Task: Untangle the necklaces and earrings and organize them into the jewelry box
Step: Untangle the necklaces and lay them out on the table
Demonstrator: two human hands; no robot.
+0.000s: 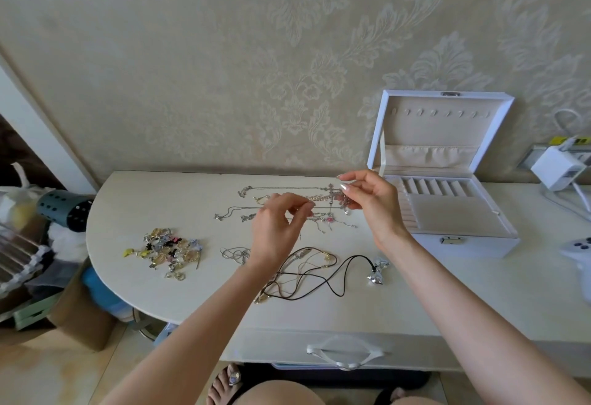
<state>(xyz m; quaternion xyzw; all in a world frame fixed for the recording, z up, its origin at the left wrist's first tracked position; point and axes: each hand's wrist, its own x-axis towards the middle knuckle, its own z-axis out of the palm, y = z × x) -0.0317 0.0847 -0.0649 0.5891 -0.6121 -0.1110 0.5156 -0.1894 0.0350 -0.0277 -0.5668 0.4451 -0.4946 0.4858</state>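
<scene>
A pale beaded necklace (323,197) is stretched between my hands above the white table (192,302). My left hand (278,228) pinches one end of it and my right hand (367,200) pinches the other end near its charms. Under them lie several silver chain necklaces (275,187). A pile of earrings (166,251) sits at the left. Black and brown cord necklaces (319,280) with a silver bow pendant (377,273) lie near the front. The white jewelry box (447,161) stands open at the right, its compartments bare.
A charger and cable (558,169) sit at the far right by the wall, and a white controller (579,248) lies at the right edge. Left of the table stand bins and a dark perforated cylinder (65,209). A drawer handle (345,353) is at the front.
</scene>
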